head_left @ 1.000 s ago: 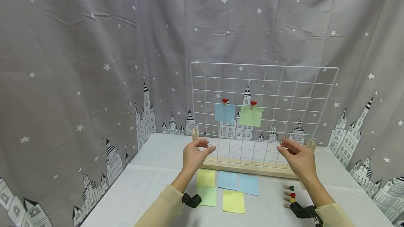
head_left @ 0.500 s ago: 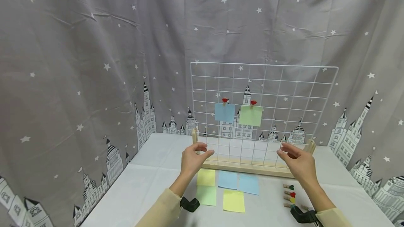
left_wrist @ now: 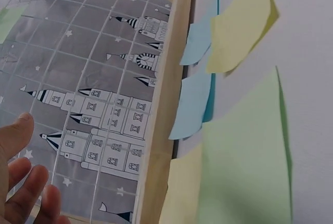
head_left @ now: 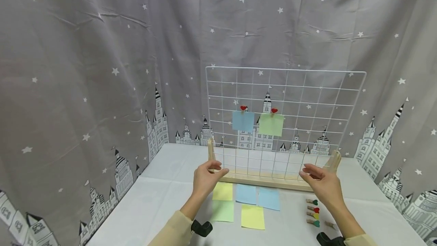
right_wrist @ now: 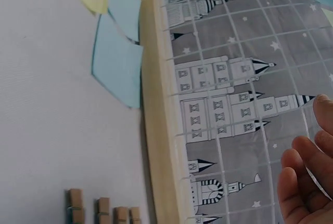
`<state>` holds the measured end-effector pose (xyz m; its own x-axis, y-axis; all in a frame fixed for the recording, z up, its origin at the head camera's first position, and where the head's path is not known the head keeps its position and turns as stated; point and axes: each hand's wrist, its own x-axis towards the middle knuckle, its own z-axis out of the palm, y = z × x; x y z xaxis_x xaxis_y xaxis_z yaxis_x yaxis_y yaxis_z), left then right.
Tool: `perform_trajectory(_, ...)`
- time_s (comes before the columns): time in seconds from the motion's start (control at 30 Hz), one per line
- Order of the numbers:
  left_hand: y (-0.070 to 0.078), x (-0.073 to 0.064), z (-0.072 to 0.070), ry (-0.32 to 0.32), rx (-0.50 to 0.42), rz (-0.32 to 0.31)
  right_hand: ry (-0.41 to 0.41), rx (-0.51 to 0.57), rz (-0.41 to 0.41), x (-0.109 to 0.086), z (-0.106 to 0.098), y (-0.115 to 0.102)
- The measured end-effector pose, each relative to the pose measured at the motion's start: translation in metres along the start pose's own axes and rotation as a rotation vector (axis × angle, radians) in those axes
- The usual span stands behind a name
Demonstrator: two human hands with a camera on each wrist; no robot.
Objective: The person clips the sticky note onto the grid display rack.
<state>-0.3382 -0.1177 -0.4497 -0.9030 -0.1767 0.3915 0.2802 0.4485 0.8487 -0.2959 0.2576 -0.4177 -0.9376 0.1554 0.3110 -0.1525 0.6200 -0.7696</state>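
My left hand hovers near the left end of a white wire grid, fingers loosely bent and holding nothing. Near the grid's right end, my right hand is in a similar pose, also without anything in it. The grid stands upright in a wooden base. A blue sticky note hangs on it under a red heart clip. Beside that, a green sticky note hangs under another red heart clip. In the wrist views, the fingers and fingertips appear in front of the grid.
Before the base lie yellow, green and blue sticky notes. Several small wooden clothespins with coloured hearts lie in a column beside my right forearm; one more clothespin lies closer to it. A grey curtain hangs behind.
Both hands have drawn down and slightly back from the grid, the left also a little leftward. More clothespins show beside the right wrist. Notes and grid have stayed put.
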Motion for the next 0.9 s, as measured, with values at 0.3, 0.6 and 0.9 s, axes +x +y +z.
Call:
perform_trajectory(0.3,-0.011,-0.006,-0.001,0.009,0.004,-0.034,-0.068,-0.010,0.078,-0.007,0.004,0.012)
perform_trajectory(0.6,-0.023,-0.015,-0.001,-0.033,0.040,-0.022,-0.089,-0.021,0.079,-0.012,0.006,0.016)
perform_trajectory(0.9,-0.031,-0.025,-0.002,-0.061,0.107,-0.031,-0.105,-0.030,0.095,-0.013,0.003,0.019)
